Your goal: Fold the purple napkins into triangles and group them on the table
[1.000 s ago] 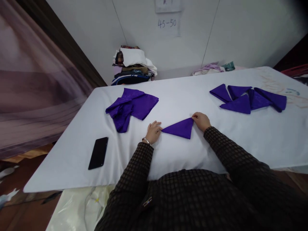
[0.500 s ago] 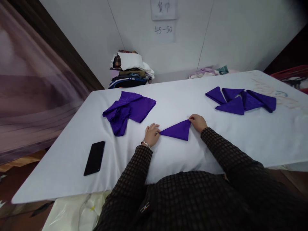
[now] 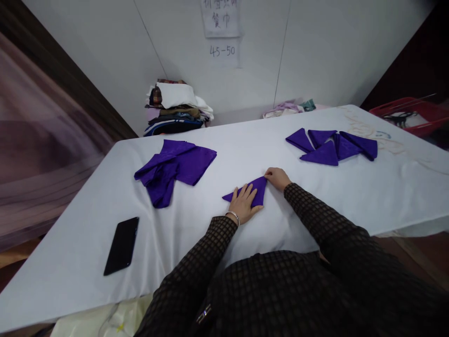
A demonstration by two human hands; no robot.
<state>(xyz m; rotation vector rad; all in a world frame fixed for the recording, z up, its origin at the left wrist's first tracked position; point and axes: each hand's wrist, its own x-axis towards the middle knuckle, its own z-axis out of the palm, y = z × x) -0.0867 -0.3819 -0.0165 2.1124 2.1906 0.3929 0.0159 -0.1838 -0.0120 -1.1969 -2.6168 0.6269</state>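
Observation:
A purple cloth napkin (image 3: pixel 259 186), folded into a triangle, lies flat on the white-covered table in front of me. My left hand (image 3: pixel 243 204) rests on it with the fingers spread, covering its lower middle. The upper right corner of the napkin is pinched between the thumb and fingers of my right hand (image 3: pixel 278 179). To the left lies a loose heap of unfolded purple napkins (image 3: pixel 196 164). Several purple napkins folded into triangles (image 3: pixel 322 153) lie close together at the right, some overlapping.
A black phone (image 3: pixel 121 245) lies at the left of the white tablecloth (image 3: pixel 80 238). Behind the table are a stack of folded clothes (image 3: pixel 177 105) and more cloth (image 3: pixel 284 108). A red basket (image 3: pixel 414 114) stands at the far right. Handwritten paper signs (image 3: pixel 220 21) hang on the wall.
My left hand has moved from the napkin's left tip rightward onto its middle and lies flat there. My right hand still pinches the upper right corner. The camera view has shifted slightly.

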